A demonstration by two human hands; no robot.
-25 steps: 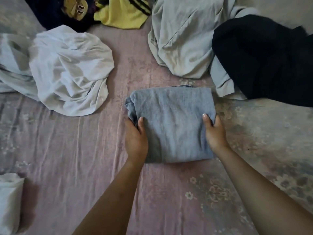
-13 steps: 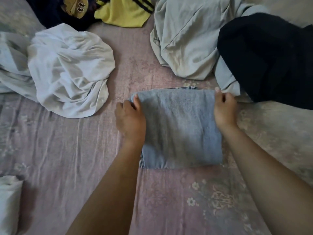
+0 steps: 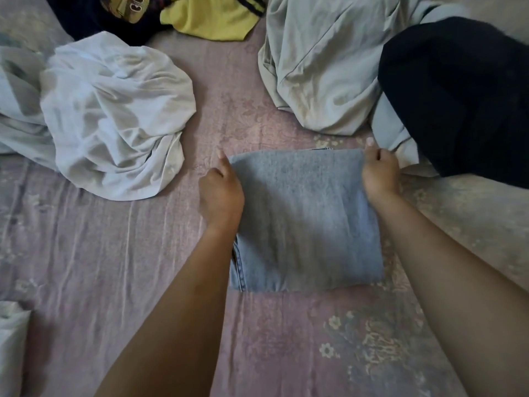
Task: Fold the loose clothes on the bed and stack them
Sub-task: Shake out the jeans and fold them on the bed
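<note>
In the middle of a bed covered by a pale pink floral sheet (image 3: 108,253), a folded pair of light blue jeans (image 3: 306,222) is laid flat as a rough square. Its far left corner is pinched by the left hand (image 3: 220,193), with the thumb on top and the fingers curled at the edge. Its far right corner is gripped by the right hand (image 3: 379,174), whose fingers are curled around the fabric. Both forearms are stretched forward from the lower edge of the view. A crumpled white garment (image 3: 114,121) is heaped to the left of the jeans, well apart from them. A pale grey garment (image 3: 323,70) is piled beyond the jeans, and a black garment (image 3: 463,96) is spread just beside the right hand. A yellow garment (image 3: 209,21) is seen at the far edge. A piece of white cloth (image 3: 11,345) is seen at the lower left corner.
</note>
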